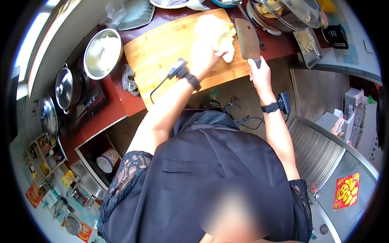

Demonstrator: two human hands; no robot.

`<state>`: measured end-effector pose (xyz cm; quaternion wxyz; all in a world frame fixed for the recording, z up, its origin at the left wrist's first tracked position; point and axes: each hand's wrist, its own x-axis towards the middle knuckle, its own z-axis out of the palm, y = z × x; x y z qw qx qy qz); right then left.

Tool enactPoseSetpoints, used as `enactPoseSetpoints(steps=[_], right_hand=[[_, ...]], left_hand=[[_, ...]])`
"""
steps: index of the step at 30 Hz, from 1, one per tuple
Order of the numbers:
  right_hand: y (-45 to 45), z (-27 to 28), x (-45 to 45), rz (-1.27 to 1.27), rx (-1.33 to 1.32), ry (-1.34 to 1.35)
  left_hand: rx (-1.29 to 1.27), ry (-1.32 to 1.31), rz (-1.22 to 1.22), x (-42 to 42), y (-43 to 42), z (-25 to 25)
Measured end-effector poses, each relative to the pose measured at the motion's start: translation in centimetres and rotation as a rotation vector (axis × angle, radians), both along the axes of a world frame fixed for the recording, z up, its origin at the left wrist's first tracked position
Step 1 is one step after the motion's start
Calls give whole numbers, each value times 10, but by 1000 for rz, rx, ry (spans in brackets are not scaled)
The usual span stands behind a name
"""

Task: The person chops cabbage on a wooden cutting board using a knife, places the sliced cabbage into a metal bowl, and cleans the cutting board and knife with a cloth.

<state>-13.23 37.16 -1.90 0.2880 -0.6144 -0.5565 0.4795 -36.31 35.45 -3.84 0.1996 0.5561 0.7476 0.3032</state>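
Note:
A pile of pale, leafy cabbage (pixel 214 30) lies at the far right of the wooden cutting board (pixel 162 52). My left hand (pixel 206 60) is at its near edge, fingers closed against the leaves; bright glare washes out part of them. To the right, my right hand (pixel 260 75) grips the dark handle of a cleaver (pixel 247 39). Its broad blade points away from me, over the board's right edge and beside the cabbage, apart from it.
A steel bowl (pixel 103 54) with pale pieces stands left of the board, near a grey cloth (pixel 129 79). Lidded pots (pixel 66 89) sit farther left. A metal tray (pixel 308 46) of pale strips is at the right. Cables (pixel 231 106) hang below the counter edge.

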Motion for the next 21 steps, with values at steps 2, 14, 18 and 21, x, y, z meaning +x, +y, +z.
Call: enactPoseSetpoints(steps=[2, 14, 18, 21], right_hand=[[-4, 4, 11, -24, -11, -7], [-25, -33, 46, -68, -85, -18], [-27, -27, 43, -78, -111, 46], [-27, -29, 42, -51, -117, 29]], left_hand=[[21, 176, 93, 26, 25, -24], [86, 197, -46, 44, 32, -80], [159, -63, -37, 41, 24, -62], [143, -168, -87, 23, 9, -50]])
